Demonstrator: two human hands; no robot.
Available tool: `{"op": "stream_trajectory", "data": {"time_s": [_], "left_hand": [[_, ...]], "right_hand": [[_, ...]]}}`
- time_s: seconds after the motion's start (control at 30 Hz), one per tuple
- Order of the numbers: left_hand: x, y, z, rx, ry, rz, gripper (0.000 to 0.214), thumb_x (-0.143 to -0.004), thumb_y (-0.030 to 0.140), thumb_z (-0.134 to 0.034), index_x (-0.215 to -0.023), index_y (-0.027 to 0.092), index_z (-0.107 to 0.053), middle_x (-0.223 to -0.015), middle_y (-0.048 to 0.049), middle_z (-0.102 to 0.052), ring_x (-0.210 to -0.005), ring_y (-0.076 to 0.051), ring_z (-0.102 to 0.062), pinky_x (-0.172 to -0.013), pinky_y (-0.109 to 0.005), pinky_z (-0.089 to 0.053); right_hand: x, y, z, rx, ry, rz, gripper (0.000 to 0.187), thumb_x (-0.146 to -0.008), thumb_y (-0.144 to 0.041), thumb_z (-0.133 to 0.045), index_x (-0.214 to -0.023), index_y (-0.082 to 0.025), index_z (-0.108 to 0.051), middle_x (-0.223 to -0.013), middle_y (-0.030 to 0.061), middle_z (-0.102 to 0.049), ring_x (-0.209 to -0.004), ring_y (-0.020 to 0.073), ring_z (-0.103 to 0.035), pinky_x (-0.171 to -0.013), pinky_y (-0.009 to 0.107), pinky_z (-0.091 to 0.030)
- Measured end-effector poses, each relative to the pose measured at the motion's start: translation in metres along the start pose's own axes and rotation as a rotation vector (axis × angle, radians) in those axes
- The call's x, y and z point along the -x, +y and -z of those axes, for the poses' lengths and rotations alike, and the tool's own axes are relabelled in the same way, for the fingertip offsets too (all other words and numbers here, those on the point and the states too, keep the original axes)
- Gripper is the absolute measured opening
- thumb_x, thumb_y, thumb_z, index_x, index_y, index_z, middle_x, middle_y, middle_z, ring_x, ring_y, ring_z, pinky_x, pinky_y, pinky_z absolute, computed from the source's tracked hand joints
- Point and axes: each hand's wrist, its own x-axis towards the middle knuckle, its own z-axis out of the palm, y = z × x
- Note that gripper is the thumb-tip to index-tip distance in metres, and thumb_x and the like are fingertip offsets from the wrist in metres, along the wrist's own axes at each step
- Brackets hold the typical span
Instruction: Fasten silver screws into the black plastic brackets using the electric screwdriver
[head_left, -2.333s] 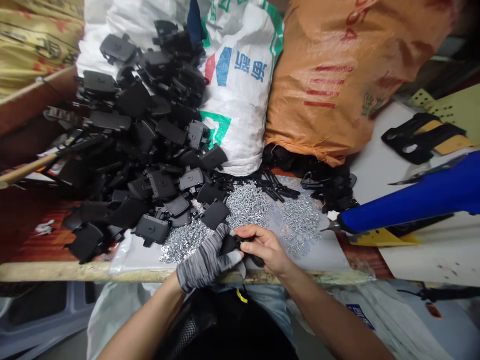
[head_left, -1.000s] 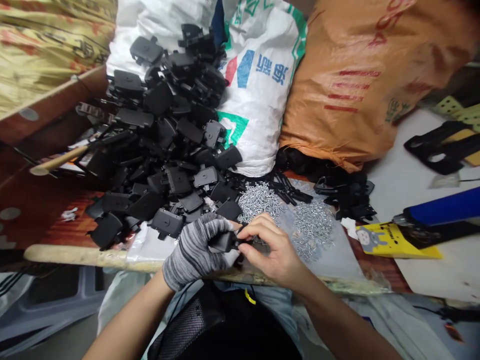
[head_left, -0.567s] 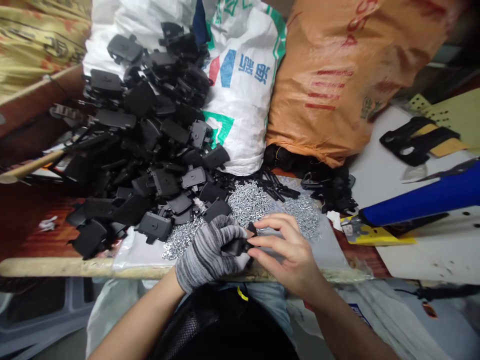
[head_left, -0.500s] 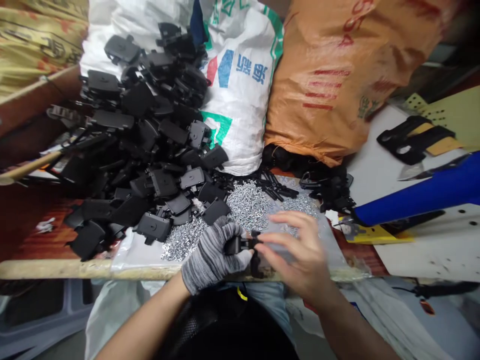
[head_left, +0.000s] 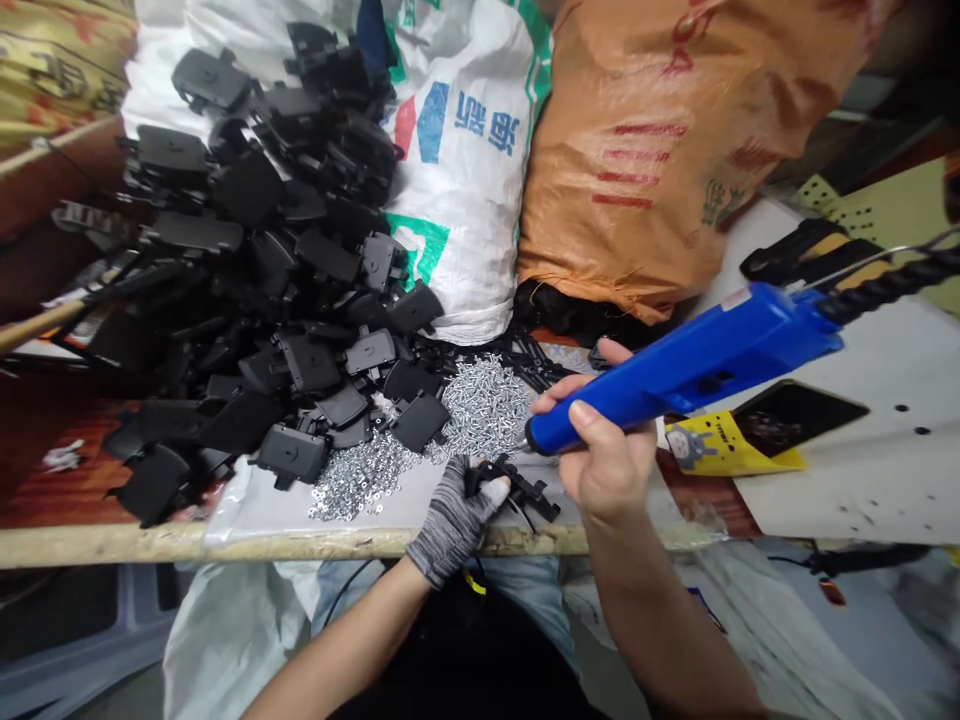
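Observation:
My left hand [head_left: 456,520], in a grey striped glove with bare fingertips, grips a black plastic part [head_left: 525,492] with clips and a thin arm, just above the front of the bench. My bare right hand [head_left: 611,465] is wrapped round a blue electric screwdriver [head_left: 675,365]. The tool slants down to the left, its tip close above the black part and apart from it. Behind the left hand lies a heap of small screws [head_left: 486,405]. A pile of small nuts [head_left: 349,480] spreads to its left.
Black plastic covers [head_left: 247,290] are heaped at the left. A white sack [head_left: 476,200] and an orange sack [head_left: 622,160] stand behind. At the right are a yellow card [head_left: 705,445] and a dark phone-like slab [head_left: 802,418]. A wooden edge [head_left: 300,545] runs along the front.
My right hand has left the black part and taken hold of the blue screwdriver, bringing it left over the bench. My left hand has turned the part, and the view has shifted slightly.

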Motion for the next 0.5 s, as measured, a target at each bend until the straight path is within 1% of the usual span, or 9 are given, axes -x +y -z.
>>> {"op": "stream_trajectory", "data": {"time_s": [0.07,0.1,0.2,0.3,0.4,0.5], "left_hand": [[-0.001,0.000,-0.002,0.004,0.010,0.001,0.045,-0.069,0.051,-0.081,-0.083,0.019,-0.054,-0.080,-0.0020,-0.064,-0.075,-0.017,-0.057,-0.072,-0.032,-0.048],[-0.001,0.000,-0.002,0.017,0.006,0.001,0.046,-0.069,0.052,-0.082,-0.083,0.019,-0.053,-0.080,-0.0025,-0.065,-0.075,-0.018,-0.058,-0.072,-0.032,-0.049],[-0.001,0.001,-0.002,0.060,-0.018,0.009,0.048,-0.068,0.054,-0.081,-0.083,0.019,-0.052,-0.083,-0.0041,-0.067,-0.076,-0.018,-0.059,-0.072,-0.032,-0.050],[-0.002,0.001,-0.002,0.076,-0.020,0.012,0.048,-0.069,0.054,-0.081,-0.083,0.019,-0.051,-0.082,-0.0037,-0.066,-0.075,-0.017,-0.058,-0.071,-0.032,-0.049],[-0.003,-0.001,-0.002,0.066,-0.025,0.001,0.045,-0.072,0.052,-0.079,-0.085,0.019,-0.052,-0.083,-0.0033,-0.064,-0.074,-0.017,-0.055,-0.071,-0.032,-0.048],[-0.004,-0.005,-0.001,0.038,0.022,-0.005,0.043,-0.071,0.050,-0.080,-0.084,0.020,-0.052,-0.084,-0.0027,-0.063,-0.076,-0.017,-0.055,-0.073,-0.032,-0.049]], "right_hand": [[0.008,0.002,-0.011,-0.050,0.006,0.002,0.046,-0.085,-0.036,-0.067,-0.126,-0.028,-0.048,-0.078,-0.0045,-0.061,-0.059,0.0139,-0.062,-0.062,0.035,-0.057],[0.010,0.003,-0.014,-0.072,0.006,-0.007,0.046,-0.085,-0.034,-0.068,-0.126,-0.028,-0.047,-0.075,-0.0056,-0.060,-0.057,0.0132,-0.061,-0.060,0.034,-0.056],[0.014,0.007,-0.016,-0.107,-0.003,-0.019,0.044,-0.086,-0.029,-0.071,-0.122,-0.027,-0.045,-0.073,-0.0071,-0.062,-0.056,0.0136,-0.062,-0.061,0.034,-0.055],[0.016,0.010,-0.015,-0.094,-0.041,0.006,0.042,-0.087,-0.030,-0.071,-0.120,-0.027,-0.044,-0.073,-0.0066,-0.062,-0.057,0.0146,-0.062,-0.062,0.036,-0.055],[0.017,0.016,-0.010,-0.023,-0.130,0.037,0.042,-0.089,-0.038,-0.067,-0.121,-0.027,-0.042,-0.074,-0.0052,-0.060,-0.058,0.0163,-0.062,-0.063,0.039,-0.056],[0.017,0.026,-0.005,0.103,-0.315,0.079,0.039,-0.092,-0.048,-0.059,-0.121,-0.030,-0.042,-0.069,-0.0049,-0.055,-0.056,0.0176,-0.059,-0.062,0.041,-0.057]]}}
